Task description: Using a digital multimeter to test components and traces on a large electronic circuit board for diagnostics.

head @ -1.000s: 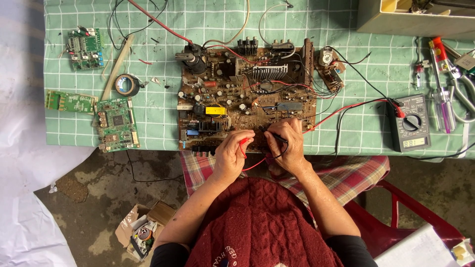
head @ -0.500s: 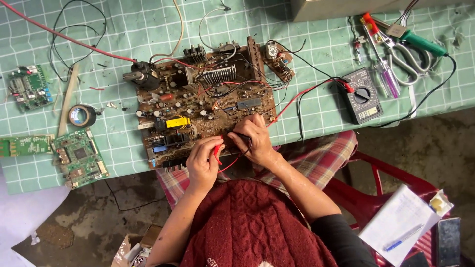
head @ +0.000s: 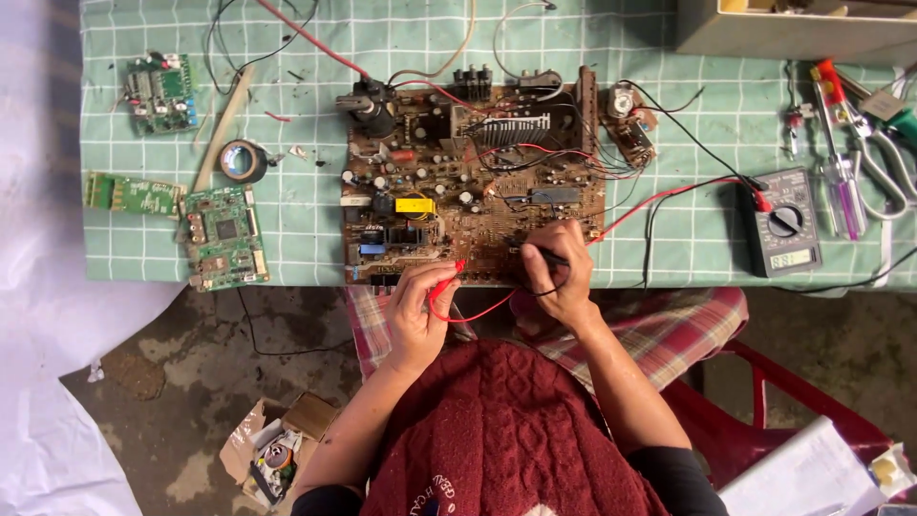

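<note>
While the left hand (head: pixel 417 311) pinches a slim red probe (head: pixel 449 278) in a narrow grip, its tip meets the near edge of the brown circuit board (head: pixel 473 177), a flat rectangle bristling with small parts. Just right of that grip, the right hand (head: pixel 559 277) clasps a black probe (head: pixel 551 256) on the same edge. Further right, thin leads run to a boxy grey meter (head: pixel 785 222) on the green checked worktop (head: pixel 306 205).
</note>
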